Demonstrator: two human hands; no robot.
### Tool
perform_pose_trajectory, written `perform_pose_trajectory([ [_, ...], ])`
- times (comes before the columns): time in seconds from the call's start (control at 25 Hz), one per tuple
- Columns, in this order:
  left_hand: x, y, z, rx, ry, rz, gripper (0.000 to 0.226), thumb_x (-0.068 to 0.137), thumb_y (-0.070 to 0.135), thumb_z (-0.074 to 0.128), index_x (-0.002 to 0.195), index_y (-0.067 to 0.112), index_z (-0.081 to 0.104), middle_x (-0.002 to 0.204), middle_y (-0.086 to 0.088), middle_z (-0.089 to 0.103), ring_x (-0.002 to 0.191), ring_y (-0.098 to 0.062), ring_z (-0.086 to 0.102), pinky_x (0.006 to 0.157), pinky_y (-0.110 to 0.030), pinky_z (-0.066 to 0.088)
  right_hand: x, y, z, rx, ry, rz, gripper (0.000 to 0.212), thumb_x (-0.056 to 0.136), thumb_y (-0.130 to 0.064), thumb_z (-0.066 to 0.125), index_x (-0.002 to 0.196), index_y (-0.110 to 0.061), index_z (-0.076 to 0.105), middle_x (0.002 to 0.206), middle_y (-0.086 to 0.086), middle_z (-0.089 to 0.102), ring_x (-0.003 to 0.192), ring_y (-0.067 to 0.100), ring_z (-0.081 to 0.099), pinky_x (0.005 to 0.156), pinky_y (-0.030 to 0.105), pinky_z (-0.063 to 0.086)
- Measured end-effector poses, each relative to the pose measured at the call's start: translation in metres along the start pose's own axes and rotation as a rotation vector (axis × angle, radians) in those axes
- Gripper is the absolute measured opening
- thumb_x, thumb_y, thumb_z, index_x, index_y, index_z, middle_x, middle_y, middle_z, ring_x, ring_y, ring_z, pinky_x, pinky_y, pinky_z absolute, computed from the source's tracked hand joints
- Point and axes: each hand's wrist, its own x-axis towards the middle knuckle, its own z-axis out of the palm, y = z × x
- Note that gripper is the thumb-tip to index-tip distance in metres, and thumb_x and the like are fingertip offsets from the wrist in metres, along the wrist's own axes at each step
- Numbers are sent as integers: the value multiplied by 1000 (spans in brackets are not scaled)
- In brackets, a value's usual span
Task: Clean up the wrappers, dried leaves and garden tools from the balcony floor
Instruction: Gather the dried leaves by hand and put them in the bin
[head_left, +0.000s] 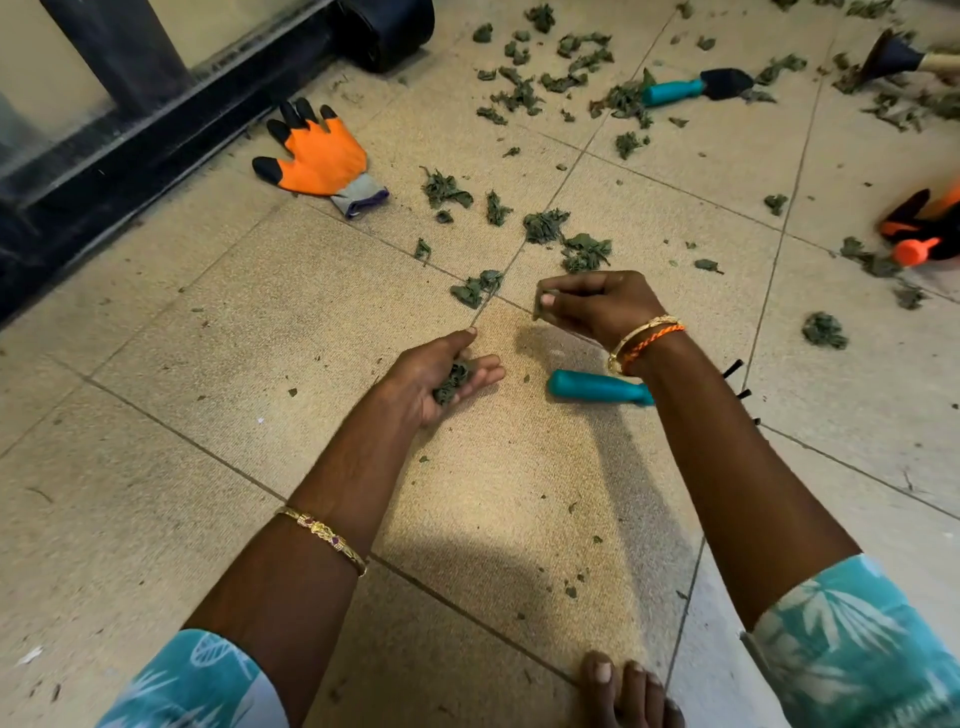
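Green dried leaves (540, 88) still litter the tiles, tools untouched; left hand (447, 376) cups a small pile, right hand (597, 306) pinches one leaf — early days.

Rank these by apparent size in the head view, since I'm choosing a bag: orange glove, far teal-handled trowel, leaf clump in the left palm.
1. orange glove
2. teal-handled trowel, though farther away, so unsure
3. leaf clump in left hand

Beige tiled floor (208, 364), dark grout lines; black-framed glass door (104, 104) upper left.
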Motion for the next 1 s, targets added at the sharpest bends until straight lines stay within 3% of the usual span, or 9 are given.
perform_pose_trajectory([
  [0.2, 3, -8, 20, 13, 58, 85, 34, 99, 35, 48, 92, 4, 62, 57, -7, 66, 40, -11, 57, 34, -17, 44, -28, 17, 52, -761, -66, -254, 25, 85, -2, 57, 105, -10, 70, 94, 5, 68, 85, 13, 62, 69, 21, 48],
  [0.28, 4, -8, 18, -89, 99, 96, 32, 99, 32, 49, 91, 4, 62, 62, -8, 64, 47, -15, 60, 41, -23, 50, -30, 24, 63, -941, -166, -342, 38, 87, -2, 46, 118, -15, 64, 102, 5, 65, 103, 23, 56, 79, 28, 44],
  [0.4, 9, -8, 8, -139, 147, 98, 35, 98, 35, 50, 98, 1, 61, 80, -14, 66, 70, -22, 62, 64, -29, 55, -30, 34, 73, -1172, -294, -286, 46, 89, -11, 44, 134, -22, 48, 123, 4, 61, 136, 30, 26, 105, 43, 28],
  [0.48, 8, -4, 3, -95, 177, 102, 33, 98, 33, 49, 85, 5, 61, 66, -8, 63, 57, -16, 58, 48, -22, 51, -27, 32, 76, -1119, -217, -344, 40, 87, -10, 50, 126, -20, 56, 127, 4, 57, 134, 28, 26, 104, 41, 28],
  [0.6, 5, 3, -9, -93, 209, 113, 37, 99, 29, 47, 67, 14, 52, 45, 3, 51, 37, -7, 44, 33, -13, 35, 6, 20, 66, -863, 76, -416, 29, 87, -10, 54, 114, -12, 63, 124, 14, 52, 118, 28, 45, 93, 30, 39],
  [0.76, 2, 6, -31, -175, 256, 107, 31, 93, 24, 49, 64, 18, 40, 43, 5, 40, 33, -7, 36, 32, -12, 26, 69, 32, 64, -1150, -105, -283, 59, 87, -36, 60, 138, -15, 40, 142, 19, 36, 131, 35, 32, 106, 41, 32],
  [0.84, -2, 8, -36, -185, 289, 141, 29, 84, 28, 54, 62, 19, 39, 43, 6, 37, 35, -8, 33, 34, -12, 25, 71, 51, 80, -1270, -172, -440, 42, 89, -21, 58, 128, -8, 51, 135, 22, 46, 127, 36, 39, 107, 42, 32],
  [0.92, -2, 10, -41, -178, 319, 177, 27, 82, 25, 55, 62, 18, 40, 43, 6, 39, 36, -8, 34, 34, -14, 25, 61, 69, 91, -1255, -104, -654, 19, 83, 6, 51, 98, 2, 63, 104, 24, 61, 102, 38, 54, 89, 43, 46],
  [1.0, 0, 10, -45, -186, 321, 183, 26, 87, 18, 53, 63, 16, 43, 45, 4, 44, 36, -8, 39, 32, -14, 27, 51, 75, 92, -1247, -23, -745, 24, 79, 13, 46, 90, 2, 65, 93, 19, 64, 93, 35, 55, 75, 38, 47],
])
